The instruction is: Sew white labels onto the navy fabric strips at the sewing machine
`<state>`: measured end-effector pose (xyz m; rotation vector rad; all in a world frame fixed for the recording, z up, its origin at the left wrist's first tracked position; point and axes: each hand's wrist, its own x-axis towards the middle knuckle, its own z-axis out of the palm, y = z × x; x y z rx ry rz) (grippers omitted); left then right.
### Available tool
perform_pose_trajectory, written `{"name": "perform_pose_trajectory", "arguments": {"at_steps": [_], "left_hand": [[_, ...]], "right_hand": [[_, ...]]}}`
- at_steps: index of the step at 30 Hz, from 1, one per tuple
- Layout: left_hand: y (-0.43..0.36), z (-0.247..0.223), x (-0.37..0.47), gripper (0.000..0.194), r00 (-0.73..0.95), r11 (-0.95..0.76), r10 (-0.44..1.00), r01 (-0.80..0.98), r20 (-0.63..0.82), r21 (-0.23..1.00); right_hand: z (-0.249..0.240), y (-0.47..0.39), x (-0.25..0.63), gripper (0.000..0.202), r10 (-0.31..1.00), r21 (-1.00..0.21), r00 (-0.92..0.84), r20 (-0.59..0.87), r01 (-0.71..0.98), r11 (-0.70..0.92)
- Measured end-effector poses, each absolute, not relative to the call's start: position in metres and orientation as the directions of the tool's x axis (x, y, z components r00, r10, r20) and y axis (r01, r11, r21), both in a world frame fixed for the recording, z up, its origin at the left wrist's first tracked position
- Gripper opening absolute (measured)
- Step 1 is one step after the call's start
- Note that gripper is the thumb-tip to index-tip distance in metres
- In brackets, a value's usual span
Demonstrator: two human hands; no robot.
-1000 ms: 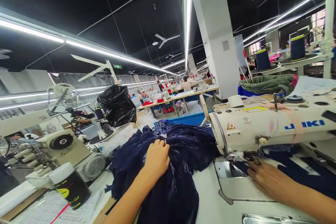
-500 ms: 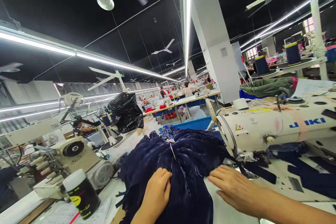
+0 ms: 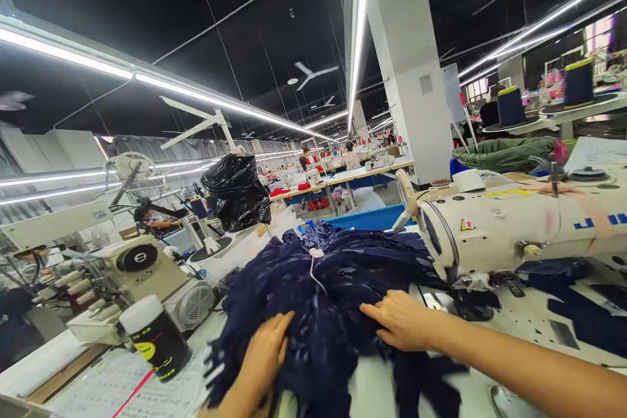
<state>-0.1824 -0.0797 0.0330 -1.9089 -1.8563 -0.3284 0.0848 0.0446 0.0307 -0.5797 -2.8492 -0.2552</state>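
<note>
Navy fabric pieces (image 3: 337,294) lie in a loose heap on our white desk (image 3: 529,320), just left of the cream sewing machine (image 3: 509,228). Our left hand (image 3: 262,359) presses the near edge of the heap with curled fingers, but we cannot tell if it pinches a piece. Our right hand (image 3: 401,320) lies flat and open on the pile, holding nothing. We judge that the strips hanging over the near desk edge could slide down if we pull, and the white thread (image 3: 313,271) could tangle. The heap's long axis runs from us toward the blue bin (image 3: 365,217); the strips point many ways.
</note>
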Motion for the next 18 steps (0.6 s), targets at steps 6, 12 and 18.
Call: {"name": "perform_pose_trajectory", "arguments": {"at_steps": [6,12,18], "left_hand": [[-0.092,0.054,-0.174,0.050,0.090,-0.029,0.892,0.989,0.442,-0.144],[-0.095,0.096,-0.112,0.035,0.133,-0.025,0.793,0.982,0.594,-0.186],[-0.043,0.103,-0.043,0.027,0.336,-0.241,0.820,0.937,0.463,-0.253]], "right_hand": [[0.026,0.041,0.108,0.022,0.291,0.141,-0.942,0.169,0.315,0.938],[0.007,0.002,0.104,0.028,0.227,0.177,-0.960,0.162,0.255,0.951],[-0.035,-0.050,0.102,0.010,0.061,0.159,-0.968,0.243,0.102,0.982]]}}
